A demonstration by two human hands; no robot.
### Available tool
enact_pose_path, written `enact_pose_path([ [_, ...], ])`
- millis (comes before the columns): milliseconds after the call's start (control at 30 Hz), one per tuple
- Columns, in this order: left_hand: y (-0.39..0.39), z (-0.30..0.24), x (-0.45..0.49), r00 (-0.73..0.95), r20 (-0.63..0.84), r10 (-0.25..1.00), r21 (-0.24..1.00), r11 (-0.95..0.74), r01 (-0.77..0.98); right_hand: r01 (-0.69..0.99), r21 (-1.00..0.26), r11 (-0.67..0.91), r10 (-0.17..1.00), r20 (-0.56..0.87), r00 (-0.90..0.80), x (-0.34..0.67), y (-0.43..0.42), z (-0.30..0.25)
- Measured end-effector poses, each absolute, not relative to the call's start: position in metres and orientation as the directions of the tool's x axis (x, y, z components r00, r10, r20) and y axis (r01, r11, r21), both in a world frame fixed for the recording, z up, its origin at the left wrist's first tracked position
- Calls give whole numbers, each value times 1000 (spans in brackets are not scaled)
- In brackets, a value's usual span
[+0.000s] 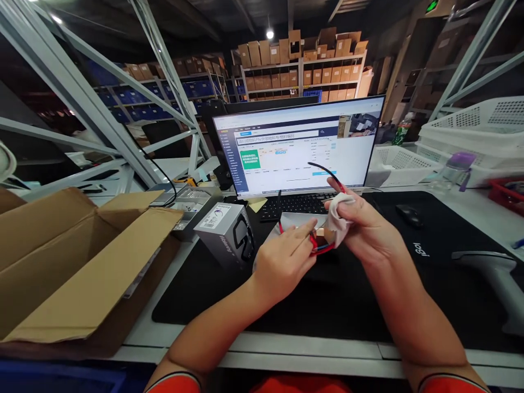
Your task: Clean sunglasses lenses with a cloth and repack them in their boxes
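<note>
Red-and-black eyeglasses (325, 249) are held between my two hands above the black desk mat, their dark temple tips pointing up and away. My left hand (284, 259) grips the frame near its left side, with the fingers bent around it. In my right hand (364, 218) a crumpled white cloth (339, 215) is pinched over the right part of the glasses. The cloth and fingers hide much of the lenses. Behind my left hand shows a pale grey flat piece (301, 220) that I cannot identify. A grey printed box (225, 240) stands left of my left hand.
An open cardboard box (82, 262) stands at the left. Ahead are a monitor (286, 158) and a keyboard (298, 204). To the right lie a mouse (409, 215) and a handheld scanner (491, 273) on the desk mat (429, 305). White baskets (478, 128) are stacked beyond.
</note>
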State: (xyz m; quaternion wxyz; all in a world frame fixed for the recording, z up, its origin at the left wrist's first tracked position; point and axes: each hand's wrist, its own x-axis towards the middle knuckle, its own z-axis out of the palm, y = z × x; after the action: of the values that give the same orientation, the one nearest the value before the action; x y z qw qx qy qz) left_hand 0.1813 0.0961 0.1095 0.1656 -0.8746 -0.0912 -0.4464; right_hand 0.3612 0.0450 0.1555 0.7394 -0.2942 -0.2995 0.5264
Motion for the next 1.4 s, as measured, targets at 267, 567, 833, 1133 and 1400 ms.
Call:
enact_pose_path([
  [267, 104, 110, 179, 540, 835, 109, -115, -924, 364, -457, -841, 290, 945, 177, 274, 367, 53, 152],
  [567, 109, 126, 169, 261, 908, 327, 193, -881, 431, -61, -846, 530, 775, 455, 438, 401, 46, 152],
  [833, 109, 122, 175, 294, 782, 549, 392, -801, 452, -18, -885, 465, 854, 444, 271, 347, 48, 137],
  [1133, 105, 111, 183, 568, 659, 492, 284, -863, 417, 491, -804, 336, 703, 561, 437, 327, 48, 127],
  [1400, 123, 138, 154, 744, 519, 421, 124, -898, 421, 466, -790, 399, 639, 604, 476, 371, 41, 139],
])
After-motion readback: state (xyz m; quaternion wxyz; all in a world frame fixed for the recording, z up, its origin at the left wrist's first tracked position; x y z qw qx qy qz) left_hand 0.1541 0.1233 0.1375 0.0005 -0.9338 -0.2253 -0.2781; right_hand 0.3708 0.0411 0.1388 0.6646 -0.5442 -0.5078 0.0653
